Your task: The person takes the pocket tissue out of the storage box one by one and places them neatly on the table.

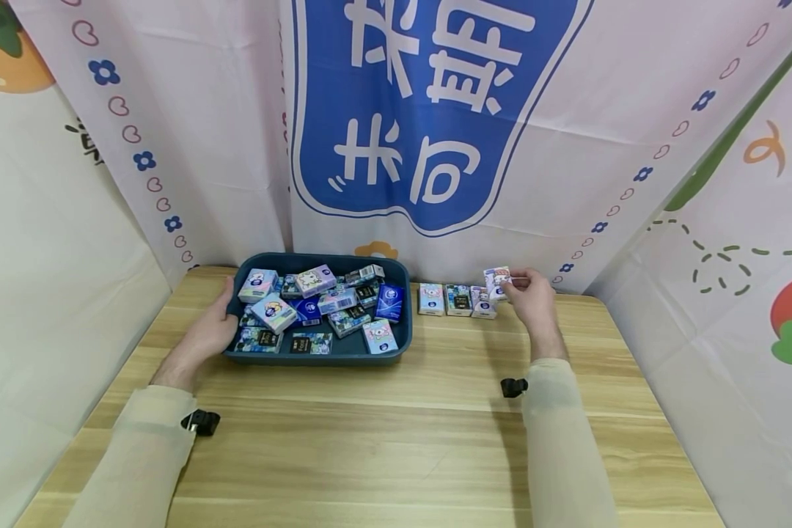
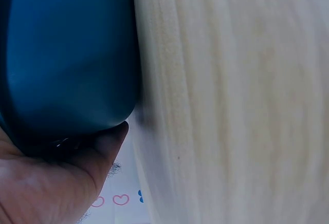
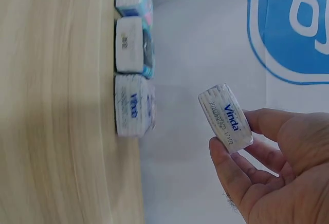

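My left hand (image 1: pixel 210 328) holds the left end of a dark teal plastic bin (image 1: pixel 317 360); in the left wrist view its digits lie against the bin's outer wall (image 2: pixel 72 54), some hidden. Inside the bin lie several small tissue packs in floral, pastel and dark blue wrappers, heaped loosely. My right hand (image 1: pixel 533 299) pinches a purple-and-white tissue pack (image 1: pixel 498 282) between thumb and fingers. That pack is raised and tilted, its white Vinda-printed end (image 3: pixel 226 118) showing in the right wrist view. Just beneath it stands a similar purple pack (image 1: pixel 483 303), last in a short row.
A floral-and-black pack (image 1: pixel 458 301) and a pink-and-blue pack (image 1: pixel 431 300) complete the row, right of the bin along the back edge. The wooden table (image 1: pixel 369 440) meets a printed cloth backdrop (image 1: pixel 534 183) behind, with cloth at both sides too.
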`<act>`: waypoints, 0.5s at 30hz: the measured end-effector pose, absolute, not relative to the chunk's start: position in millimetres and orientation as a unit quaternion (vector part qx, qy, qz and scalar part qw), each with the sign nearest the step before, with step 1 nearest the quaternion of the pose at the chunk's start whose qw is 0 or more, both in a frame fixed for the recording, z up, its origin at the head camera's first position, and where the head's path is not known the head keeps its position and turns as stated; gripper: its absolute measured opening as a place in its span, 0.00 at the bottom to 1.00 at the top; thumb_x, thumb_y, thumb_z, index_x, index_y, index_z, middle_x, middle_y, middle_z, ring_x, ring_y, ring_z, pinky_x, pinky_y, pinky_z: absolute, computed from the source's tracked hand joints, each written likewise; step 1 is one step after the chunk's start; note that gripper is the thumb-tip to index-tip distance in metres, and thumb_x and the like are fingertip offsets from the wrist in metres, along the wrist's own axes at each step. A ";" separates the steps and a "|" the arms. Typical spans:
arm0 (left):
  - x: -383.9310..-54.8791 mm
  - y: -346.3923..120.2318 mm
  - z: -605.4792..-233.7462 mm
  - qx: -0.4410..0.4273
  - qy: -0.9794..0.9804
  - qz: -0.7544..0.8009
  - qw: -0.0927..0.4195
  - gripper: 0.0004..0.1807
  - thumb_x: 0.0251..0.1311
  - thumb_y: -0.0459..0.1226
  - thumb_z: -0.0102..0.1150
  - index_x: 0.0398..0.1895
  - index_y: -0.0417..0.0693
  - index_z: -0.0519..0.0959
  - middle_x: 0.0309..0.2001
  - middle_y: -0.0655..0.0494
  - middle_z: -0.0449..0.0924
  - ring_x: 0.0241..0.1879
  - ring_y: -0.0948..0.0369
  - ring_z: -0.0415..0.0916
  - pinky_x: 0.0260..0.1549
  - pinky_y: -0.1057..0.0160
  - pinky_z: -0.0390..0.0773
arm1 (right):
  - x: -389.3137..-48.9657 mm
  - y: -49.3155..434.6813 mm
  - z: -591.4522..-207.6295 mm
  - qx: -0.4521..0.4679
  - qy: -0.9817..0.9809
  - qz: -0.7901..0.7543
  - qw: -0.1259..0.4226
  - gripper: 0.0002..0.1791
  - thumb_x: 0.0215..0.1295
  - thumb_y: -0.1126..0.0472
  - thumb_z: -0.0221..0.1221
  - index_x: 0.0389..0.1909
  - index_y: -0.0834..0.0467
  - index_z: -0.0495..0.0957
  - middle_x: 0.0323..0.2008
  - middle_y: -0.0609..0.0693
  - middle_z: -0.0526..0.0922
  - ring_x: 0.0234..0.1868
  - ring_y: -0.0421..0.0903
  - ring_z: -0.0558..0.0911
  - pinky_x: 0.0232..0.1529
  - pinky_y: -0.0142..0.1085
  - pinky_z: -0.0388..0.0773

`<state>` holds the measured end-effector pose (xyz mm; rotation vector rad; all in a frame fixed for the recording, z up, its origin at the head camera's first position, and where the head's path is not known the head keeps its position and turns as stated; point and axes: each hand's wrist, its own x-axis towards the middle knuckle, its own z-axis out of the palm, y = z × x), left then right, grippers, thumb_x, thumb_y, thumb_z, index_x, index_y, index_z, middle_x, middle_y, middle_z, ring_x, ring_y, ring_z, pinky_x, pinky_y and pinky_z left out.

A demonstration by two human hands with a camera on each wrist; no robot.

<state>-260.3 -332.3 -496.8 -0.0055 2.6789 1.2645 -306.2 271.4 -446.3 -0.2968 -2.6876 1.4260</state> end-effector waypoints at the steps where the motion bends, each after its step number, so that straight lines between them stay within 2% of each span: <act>1: -260.3 -332.2 -496.8 -0.001 0.901 0.425 0.089 0.43 0.90 0.33 0.28 0.96 0.47 0.22 0.95 0.36 0.17 0.95 0.25 0.26 0.94 0.22 0.36 | -306.6 273.2 -447.0 -0.098 -0.879 0.466 0.041 0.27 0.88 0.62 0.64 0.81 0.67 0.76 0.76 0.71 0.84 0.75 0.65 0.87 0.67 0.39 0.94; 7: -260.4 -332.4 -497.2 0.000 0.900 0.427 0.088 0.43 0.90 0.33 0.28 0.96 0.47 0.22 0.95 0.35 0.17 0.95 0.25 0.25 0.94 0.22 0.36 | -307.7 281.9 -449.6 -0.111 -0.882 0.457 0.027 0.28 0.89 0.62 0.63 0.82 0.67 0.75 0.78 0.71 0.82 0.78 0.67 0.84 0.79 0.55 0.88; 15: -260.4 -332.4 -497.5 -0.003 0.902 0.423 0.087 0.42 0.90 0.33 0.28 0.96 0.47 0.23 0.96 0.34 0.19 0.95 0.25 0.27 0.94 0.21 0.37 | -311.2 292.5 -454.7 -0.122 -0.887 0.445 0.000 0.29 0.90 0.61 0.62 0.83 0.68 0.73 0.80 0.73 0.80 0.81 0.70 0.82 0.83 0.59 0.83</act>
